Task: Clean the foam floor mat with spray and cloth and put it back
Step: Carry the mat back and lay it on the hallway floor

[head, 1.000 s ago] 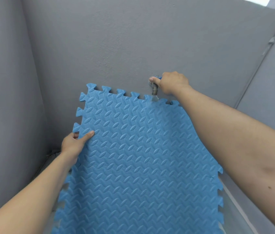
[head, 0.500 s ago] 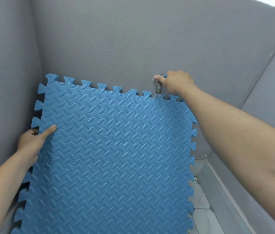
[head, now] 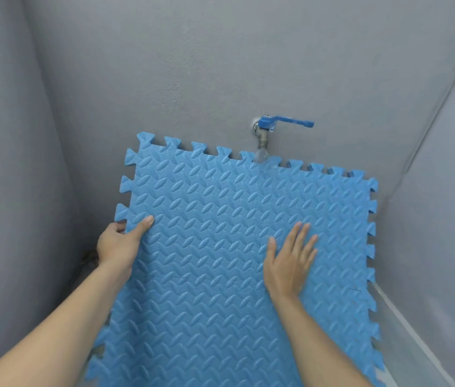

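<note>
A blue foam floor mat (head: 215,219) with a leaf-pattern surface and jigsaw edges leans tilted against the grey wall. Its top edge sits right under a metal tap (head: 262,138) with a blue lever handle (head: 290,123) pointing right. Water runs from the spout onto the mat's top edge. My left hand (head: 120,241) grips the mat's left edge, thumb on the front face. My right hand (head: 290,258) lies flat on the mat's face with fingers spread, holding nothing. No spray bottle or cloth is in view.
Grey walls close in on the left (head: 3,163), back and right (head: 444,219), forming a narrow corner. A pale ledge or skirting (head: 405,325) runs along the foot of the right wall.
My right hand has left the tap handle and come down flat onto the mat. The mat has shifted back to the right under the spout, my left hand still on its edge.
</note>
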`<state>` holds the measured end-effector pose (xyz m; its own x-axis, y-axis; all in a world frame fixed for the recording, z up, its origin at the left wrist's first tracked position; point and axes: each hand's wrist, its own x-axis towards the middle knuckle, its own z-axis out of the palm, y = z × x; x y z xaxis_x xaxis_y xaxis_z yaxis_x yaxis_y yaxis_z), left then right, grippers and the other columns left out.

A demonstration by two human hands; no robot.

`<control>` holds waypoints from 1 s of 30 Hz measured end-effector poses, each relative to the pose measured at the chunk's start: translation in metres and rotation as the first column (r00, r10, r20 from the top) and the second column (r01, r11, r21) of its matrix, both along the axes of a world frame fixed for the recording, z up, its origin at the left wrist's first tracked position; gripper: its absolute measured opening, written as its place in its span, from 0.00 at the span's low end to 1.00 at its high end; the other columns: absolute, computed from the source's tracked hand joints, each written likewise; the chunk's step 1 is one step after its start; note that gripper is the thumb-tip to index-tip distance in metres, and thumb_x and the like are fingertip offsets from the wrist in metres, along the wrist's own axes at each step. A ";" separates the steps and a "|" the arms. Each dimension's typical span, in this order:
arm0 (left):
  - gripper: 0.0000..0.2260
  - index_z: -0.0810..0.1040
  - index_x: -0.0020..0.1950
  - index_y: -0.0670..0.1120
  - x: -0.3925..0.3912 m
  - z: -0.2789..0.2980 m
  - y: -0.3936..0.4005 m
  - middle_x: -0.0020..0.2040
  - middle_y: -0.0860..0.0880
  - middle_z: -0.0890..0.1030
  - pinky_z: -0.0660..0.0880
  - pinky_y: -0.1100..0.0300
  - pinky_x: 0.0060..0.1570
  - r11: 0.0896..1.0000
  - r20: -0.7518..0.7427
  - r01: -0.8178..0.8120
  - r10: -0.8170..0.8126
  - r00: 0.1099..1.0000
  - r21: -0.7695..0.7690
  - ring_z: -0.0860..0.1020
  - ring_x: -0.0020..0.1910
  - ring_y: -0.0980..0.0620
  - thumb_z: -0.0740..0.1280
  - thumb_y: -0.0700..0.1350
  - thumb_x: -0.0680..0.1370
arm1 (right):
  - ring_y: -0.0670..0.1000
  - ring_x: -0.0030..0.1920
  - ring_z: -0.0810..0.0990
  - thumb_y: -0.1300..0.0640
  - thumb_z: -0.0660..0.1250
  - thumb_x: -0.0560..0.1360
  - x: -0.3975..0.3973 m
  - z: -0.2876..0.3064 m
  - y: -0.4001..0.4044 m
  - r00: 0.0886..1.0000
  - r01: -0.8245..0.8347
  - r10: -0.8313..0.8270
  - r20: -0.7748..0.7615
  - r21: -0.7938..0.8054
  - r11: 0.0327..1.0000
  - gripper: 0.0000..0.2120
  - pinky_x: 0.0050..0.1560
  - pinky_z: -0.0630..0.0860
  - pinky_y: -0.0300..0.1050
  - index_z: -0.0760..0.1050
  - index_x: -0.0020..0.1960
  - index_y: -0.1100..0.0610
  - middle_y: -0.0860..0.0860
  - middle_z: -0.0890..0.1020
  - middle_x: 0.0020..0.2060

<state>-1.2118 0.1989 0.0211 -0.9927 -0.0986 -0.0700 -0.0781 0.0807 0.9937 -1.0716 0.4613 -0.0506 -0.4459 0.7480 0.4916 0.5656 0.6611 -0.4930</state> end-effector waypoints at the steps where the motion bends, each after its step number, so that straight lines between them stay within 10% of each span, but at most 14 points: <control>1: 0.36 0.71 0.69 0.43 0.001 0.000 0.002 0.63 0.51 0.75 0.69 0.58 0.56 1.000 0.001 -0.002 0.002 1.000 -0.005 0.74 0.61 0.48 0.76 0.58 0.67 | 0.62 0.79 0.47 0.36 0.41 0.80 -0.008 -0.009 -0.029 0.995 -0.093 0.088 0.056 0.079 0.993 0.35 0.76 0.50 0.65 0.45 0.80 0.55 0.55 0.50 0.79; 5: 0.34 0.73 0.68 0.43 0.003 0.000 -0.001 0.60 0.51 0.77 0.70 0.59 0.55 0.999 0.004 0.021 -0.021 1.000 0.034 0.76 0.59 0.51 0.76 0.58 0.67 | 0.57 0.78 0.56 0.36 0.54 0.79 -0.014 -0.081 -0.159 0.659 -0.752 0.555 0.508 0.421 0.507 0.29 0.72 0.60 0.64 0.62 0.77 0.46 0.51 0.60 0.78; 7: 0.34 0.70 0.70 0.43 0.005 0.001 -0.005 0.61 0.52 0.75 0.68 0.60 0.56 0.998 0.003 0.027 -0.027 1.000 0.053 0.73 0.62 0.52 0.75 0.56 0.69 | 0.55 0.78 0.56 0.38 0.54 0.80 0.003 -0.118 -0.183 0.521 -0.851 0.534 0.666 0.447 0.274 0.27 0.74 0.59 0.63 0.63 0.76 0.44 0.50 0.61 0.78; 10: 0.34 0.70 0.71 0.43 0.009 -0.001 -0.017 0.66 0.50 0.74 0.67 0.59 0.57 0.998 0.023 0.031 -0.032 0.999 0.052 0.73 0.64 0.49 0.75 0.56 0.70 | 0.53 0.79 0.56 0.40 0.53 0.81 0.038 -0.144 -0.150 0.465 -0.880 0.510 0.724 0.441 0.176 0.26 0.76 0.53 0.61 0.60 0.77 0.44 0.50 0.60 0.78; 12: 0.29 0.73 0.67 0.42 0.011 0.000 -0.023 0.60 0.52 0.75 0.67 0.58 0.54 0.999 0.016 0.020 -0.021 1.000 0.050 0.73 0.56 0.52 0.74 0.54 0.71 | 0.51 0.78 0.59 0.40 0.54 0.81 0.058 -0.138 -0.105 0.494 -0.867 0.489 0.719 0.453 0.210 0.25 0.76 0.54 0.61 0.61 0.77 0.43 0.49 0.62 0.77; 19: 0.29 0.73 0.67 0.43 0.006 0.014 -0.039 0.62 0.52 0.76 0.68 0.59 0.53 1.000 -0.032 -0.001 0.002 0.999 0.024 0.72 0.55 0.54 0.74 0.55 0.71 | 0.57 0.79 0.48 0.36 0.45 0.80 0.130 -0.066 0.063 0.916 -0.190 0.106 0.387 0.187 0.964 0.30 0.74 0.53 0.68 0.51 0.80 0.46 0.52 0.51 0.80; 24: 0.31 0.73 0.68 0.42 0.005 0.004 -0.054 0.66 0.47 0.75 0.69 0.56 0.57 1.000 0.026 0.015 -0.016 1.000 0.008 0.74 0.64 0.47 0.74 0.56 0.70 | 0.56 0.79 0.43 0.35 0.38 0.80 0.091 -0.016 0.058 0.961 -0.138 0.105 0.256 0.113 0.984 0.34 0.77 0.51 0.62 0.48 0.80 0.51 0.50 0.44 0.79; 30: 0.18 0.80 0.53 0.45 0.025 -0.018 -0.015 0.55 0.47 0.82 0.74 0.56 0.50 0.994 0.113 0.107 -0.110 0.988 0.034 0.79 0.49 0.49 0.76 0.53 0.69 | 0.54 0.79 0.41 0.37 0.49 0.79 -0.009 0.002 -0.068 0.734 -0.639 0.514 0.444 0.193 0.745 0.32 0.78 0.43 0.59 0.51 0.80 0.48 0.51 0.47 0.80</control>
<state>-1.1869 0.1838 0.0036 -0.9827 0.0128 -0.1846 -0.1834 0.0678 0.9807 -1.0802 0.3936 -0.0489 -0.9186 0.1188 0.3768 0.1067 0.9929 -0.0530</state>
